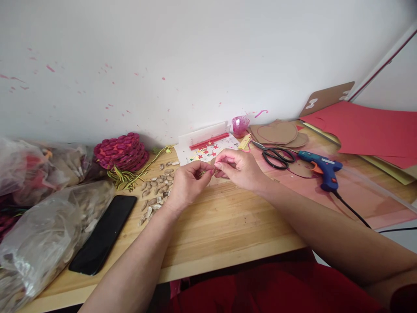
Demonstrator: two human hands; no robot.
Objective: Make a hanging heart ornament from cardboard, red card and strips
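Two bare hands meeting at the centre of the frame, above a pale wooden table [228, 230]. A thin, yellowish strand [204, 172], partly hidden, lies between the curled fingers of the left hand [188, 184], which are closed on it near their tips. The fingers of the right hand [240, 168] are pinched together just beside the strand's right end; whether they also grip it cannot be told. Left of centre, tan peanut shells [159, 187] lie near the left hand; right of centre, black-handled scissors [276, 156] lie beyond the right wrist, beside a blue-and-orange glue gun [322, 167].
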